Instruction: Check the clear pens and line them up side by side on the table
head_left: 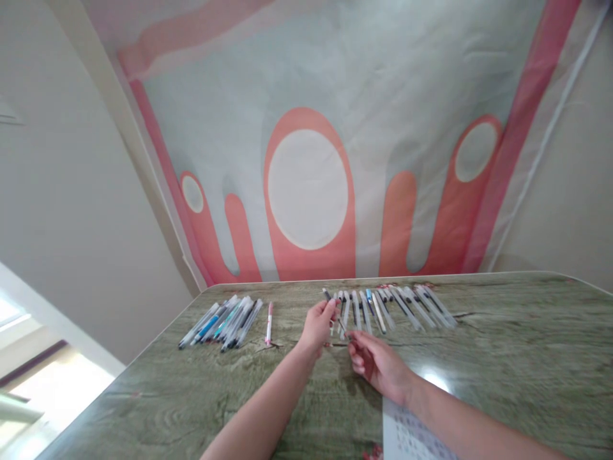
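Note:
My left hand [317,327] is closed around a slim pen [326,294], whose dark end sticks out above the fingers. The pen slants down to the right, toward my right hand [378,365]. There the thumb and forefinger pinch together at its lower end; whether they grip the tip or a small part of it is too small to make out. Just behind both hands lies a spread-out row of pens [378,312], mostly clear-barrelled with dark parts. To the left of my hands, a pink-and-white pen [269,324] lies alone.
A heap of pens [220,322], some blue and teal, lies on the left of the wood-grain table [191,396]. Under my right forearm is a printed white sheet [407,434]. A backdrop with orange-pink shapes [309,262] rises behind the table's far edge.

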Demonstrator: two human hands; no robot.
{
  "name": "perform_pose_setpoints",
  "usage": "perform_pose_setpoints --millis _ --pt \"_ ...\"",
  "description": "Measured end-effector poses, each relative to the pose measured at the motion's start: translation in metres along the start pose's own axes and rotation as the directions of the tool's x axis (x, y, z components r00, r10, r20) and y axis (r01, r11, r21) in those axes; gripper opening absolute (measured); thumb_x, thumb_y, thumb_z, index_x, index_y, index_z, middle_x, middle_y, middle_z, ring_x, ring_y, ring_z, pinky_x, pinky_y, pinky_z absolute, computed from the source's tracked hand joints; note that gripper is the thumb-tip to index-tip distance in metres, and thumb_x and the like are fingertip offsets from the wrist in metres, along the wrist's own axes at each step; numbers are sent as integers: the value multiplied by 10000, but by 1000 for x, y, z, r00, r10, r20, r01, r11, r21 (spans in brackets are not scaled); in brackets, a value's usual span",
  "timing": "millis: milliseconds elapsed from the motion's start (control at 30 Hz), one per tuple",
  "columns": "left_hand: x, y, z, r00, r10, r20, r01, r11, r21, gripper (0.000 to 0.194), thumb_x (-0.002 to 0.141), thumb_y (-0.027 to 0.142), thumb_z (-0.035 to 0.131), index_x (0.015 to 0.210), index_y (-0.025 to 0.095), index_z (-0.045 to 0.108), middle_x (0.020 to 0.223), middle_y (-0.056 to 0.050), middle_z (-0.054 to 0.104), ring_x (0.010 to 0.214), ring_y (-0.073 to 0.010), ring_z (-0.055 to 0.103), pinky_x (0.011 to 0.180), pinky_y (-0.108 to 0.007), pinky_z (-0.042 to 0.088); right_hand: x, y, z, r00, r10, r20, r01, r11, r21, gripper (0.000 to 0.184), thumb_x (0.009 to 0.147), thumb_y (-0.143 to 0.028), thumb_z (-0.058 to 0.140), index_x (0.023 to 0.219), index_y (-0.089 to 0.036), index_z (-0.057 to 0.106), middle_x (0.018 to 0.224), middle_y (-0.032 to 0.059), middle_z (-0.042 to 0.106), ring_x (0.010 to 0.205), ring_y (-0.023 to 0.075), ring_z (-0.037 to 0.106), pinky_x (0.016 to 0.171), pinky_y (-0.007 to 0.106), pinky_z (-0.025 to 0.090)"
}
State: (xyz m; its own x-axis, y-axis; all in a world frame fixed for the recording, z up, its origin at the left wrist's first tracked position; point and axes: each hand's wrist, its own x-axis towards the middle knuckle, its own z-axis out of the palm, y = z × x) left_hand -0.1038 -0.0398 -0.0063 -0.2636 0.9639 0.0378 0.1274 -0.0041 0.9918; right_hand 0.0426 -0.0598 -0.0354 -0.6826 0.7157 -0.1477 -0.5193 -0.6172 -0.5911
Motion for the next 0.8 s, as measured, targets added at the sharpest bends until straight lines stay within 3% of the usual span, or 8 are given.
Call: perform_pose_setpoints --millis 133,267,467,800 --pt "41 -2 -28 987 156 -41 -140 957 254 434 695 521 498 851 138 632 567 26 494 535 -86 408 532 -200 300 -1 1 -1 1000 11 17 -10 1000 -18 152 745 -291 596 807 -152 592 610 2 556 449 58 421 407 187 289" --pt "63 -21 -44 970 188 -156 -97 881 462 437 662 457 577 973 151 581 564 25 525 544 -105 460 547 -206 308 -2 0 1 1000 3 27 -3 1000 -17 144 762 -282 579 806 -147 594 608 0 548 454 55 420 410 185 287" --pt "57 -43 -43 957 208 -201 -27 756 654 346 696 473 548 907 201 584 687 -15 601 630 -128 528 593 -214 319 -1 -1 0 999 18 29 -17 1000 -22 147 779 -270 562 822 -133 596 609 0 539 460 51 426 414 182 287" --pt "50 -33 -34 968 145 -203 78 596 799 344 749 497 464 900 220 600 766 -60 635 742 -183 570 644 -249 354 -2 -1 -2 999 23 38 -21 999 -41 151 789 -254 553 842 -121 602 632 2 529 474 45 430 421 180 291"
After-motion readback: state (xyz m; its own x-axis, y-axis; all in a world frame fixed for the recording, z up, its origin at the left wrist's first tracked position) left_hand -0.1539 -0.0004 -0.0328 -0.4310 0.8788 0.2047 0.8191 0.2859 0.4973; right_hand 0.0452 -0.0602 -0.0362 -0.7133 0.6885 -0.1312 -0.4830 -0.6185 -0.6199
